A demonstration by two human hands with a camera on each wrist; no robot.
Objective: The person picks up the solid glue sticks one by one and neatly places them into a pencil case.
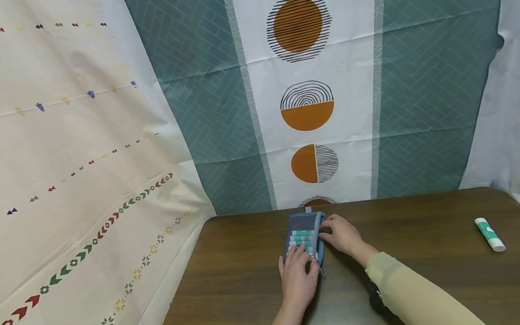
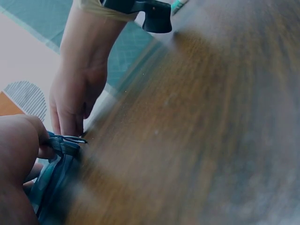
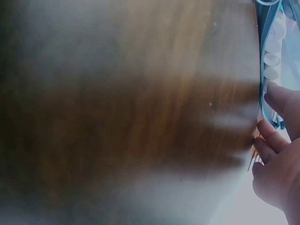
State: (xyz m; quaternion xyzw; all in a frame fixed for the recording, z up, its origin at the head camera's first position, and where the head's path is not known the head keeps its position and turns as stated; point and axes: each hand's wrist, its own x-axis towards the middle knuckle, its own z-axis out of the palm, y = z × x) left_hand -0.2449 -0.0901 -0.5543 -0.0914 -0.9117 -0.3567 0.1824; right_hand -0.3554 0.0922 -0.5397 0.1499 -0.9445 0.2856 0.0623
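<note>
Open blue pencil pouch (image 1: pixel 305 238) lay at the counter's (image 1: pixel 232 268) far edge, packed with glue sticks (image 1: pixel 301 237). Left hand (image 1: pixel 298 278) rested flat, fingers straight, on them; right hand (image 1: pixel 343 234) pinched the pouch rim. Best to hold the rim steady while pressing. Another glue stick (image 1: pixel 489 234) lay well apart, right.

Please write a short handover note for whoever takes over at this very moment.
Left hand: fingers rest flat on the glue sticks inside the open pouch.
Right hand: fingers curl on the pouch's right edge, at the far middle of the table.
Done: several sticks lie packed side by side in the pouch.
Left: one more glue stick lies loose at the far right; the pouch is not yet closed.
</note>
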